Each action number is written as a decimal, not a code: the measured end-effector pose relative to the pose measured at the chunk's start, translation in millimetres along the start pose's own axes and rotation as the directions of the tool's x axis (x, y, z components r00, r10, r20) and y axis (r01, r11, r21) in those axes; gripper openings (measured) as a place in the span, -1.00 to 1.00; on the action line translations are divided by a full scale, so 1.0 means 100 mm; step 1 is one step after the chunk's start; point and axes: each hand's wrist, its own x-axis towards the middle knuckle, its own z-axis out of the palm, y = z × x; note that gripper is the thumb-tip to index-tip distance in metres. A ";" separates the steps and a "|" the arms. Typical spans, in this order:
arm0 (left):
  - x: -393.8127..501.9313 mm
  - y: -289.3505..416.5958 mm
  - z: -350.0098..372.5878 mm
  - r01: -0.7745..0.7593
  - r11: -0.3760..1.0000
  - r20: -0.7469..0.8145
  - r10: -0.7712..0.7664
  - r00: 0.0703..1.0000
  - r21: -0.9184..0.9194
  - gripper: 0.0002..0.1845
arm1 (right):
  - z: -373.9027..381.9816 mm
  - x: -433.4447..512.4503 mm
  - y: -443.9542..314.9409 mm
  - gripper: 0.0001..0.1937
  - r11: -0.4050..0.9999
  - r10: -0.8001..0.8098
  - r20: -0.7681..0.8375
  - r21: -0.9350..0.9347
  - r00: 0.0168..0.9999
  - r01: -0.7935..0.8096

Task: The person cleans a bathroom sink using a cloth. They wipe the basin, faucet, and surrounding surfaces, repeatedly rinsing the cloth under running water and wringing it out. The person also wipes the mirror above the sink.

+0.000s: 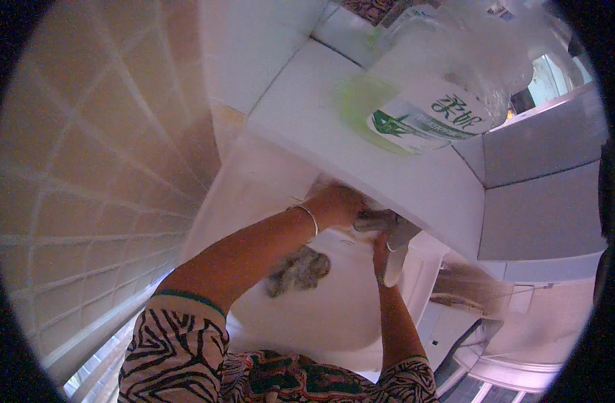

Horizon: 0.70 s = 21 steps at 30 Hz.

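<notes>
My left hand [340, 204] reaches in under the edge of a white ledge [337, 136], a thin light bracelet [311, 217] at its wrist. A grey and white cloth item [395, 229], possibly a sock, is bunched between it and my right hand [381, 242]. Both hands grip the cloth, though blur and the cloth itself hide most of the fingers. A pale end of it hangs down over my right wrist. Below my left forearm, a dark grey clump of cloth [300, 269] lies in a white basin [337, 312].
On the ledge stands a plastic-wrapped white and green pack [433, 111] bearing writing. A beige tiled wall [101, 151] rises close on my left. Grey panels [539, 211] border the ledge at right. Lower right, a pale appliance-like object [458, 342] is unclear.
</notes>
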 end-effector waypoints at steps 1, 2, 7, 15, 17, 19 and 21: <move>0.01 0.04 0.03 0.024 0.999 0.016 -0.025 1.000 0.027 -0.75 | 0.00 -0.01 0.00 -0.78 1.000 -0.001 0.000 0.002 1.000 0.001; 0.01 0.06 0.05 0.048 0.997 0.032 -0.050 0.998 0.054 -0.75 | 0.01 -0.01 0.02 -0.78 1.000 0.000 -0.002 0.001 1.000 0.000; -0.14 -0.15 0.07 0.022 0.999 -0.099 -0.019 0.995 0.034 -0.61 | 0.04 -0.01 0.07 -0.79 1.000 -0.011 -0.025 0.009 1.000 0.011; -0.20 -0.18 0.31 0.004 0.997 -0.351 0.025 0.936 0.083 -0.54 | 0.07 -0.01 0.11 -0.81 0.997 0.034 -0.038 0.068 0.999 -0.031; -0.17 -0.07 0.29 0.017 0.992 -0.341 0.027 0.940 0.124 -0.55 | 0.07 -0.01 0.15 -0.83 0.990 0.082 -0.032 0.120 0.996 -0.078; -0.19 -0.01 0.18 -0.003 0.998 -0.288 0.022 0.957 0.066 -0.60 | 0.10 -0.01 0.19 -0.82 0.981 0.153 -0.042 0.124 0.987 -0.147; -0.29 0.04 0.08 0.016 0.999 -0.201 -0.007 0.979 0.044 -0.63 | 0.13 -0.01 0.20 -0.82 0.990 0.109 -0.054 0.100 0.993 -0.103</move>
